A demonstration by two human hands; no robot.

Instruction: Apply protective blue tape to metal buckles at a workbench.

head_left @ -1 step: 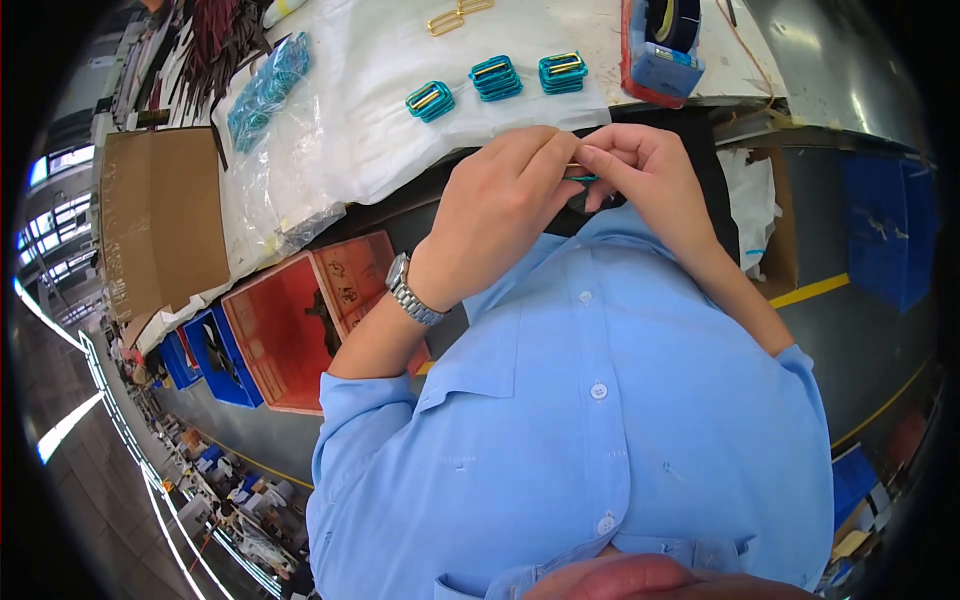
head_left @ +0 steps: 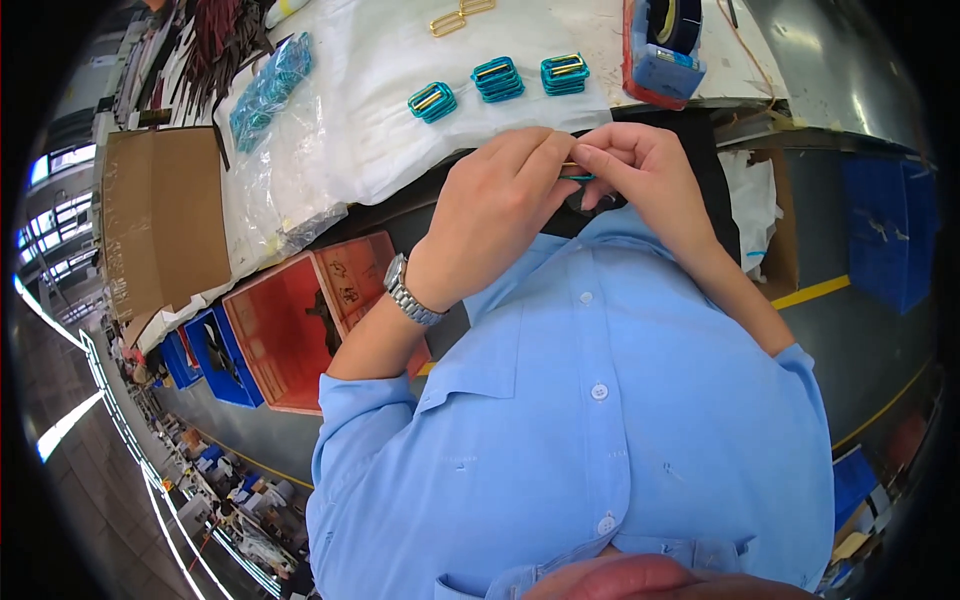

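My left hand (head_left: pixel 500 195) and my right hand (head_left: pixel 650 180) meet just off the table's near edge, fingers pinched together. Between the fingertips is a small slide buckle (head_left: pixel 577 177) with a gold bar and a teal edge, mostly covered by my fingers. Beyond the hands on the white sheet stand three stacks of teal buckles with gold bars: a left stack (head_left: pixel 432 102), a middle stack (head_left: pixel 497 79) and a right stack (head_left: pixel 565 74). Farther back lie bare gold buckles (head_left: pixel 448 22).
A bag of teal pieces (head_left: pixel 272 90) lies at the left of the table, near dark strips (head_left: pixel 228 50). A tape dispenser (head_left: pixel 668 70) stands at the back right. Below the table's left side are a red crate (head_left: pixel 285 350) and a cardboard sheet (head_left: pixel 165 210); a blue bin (head_left: pixel 890 230) is far right.
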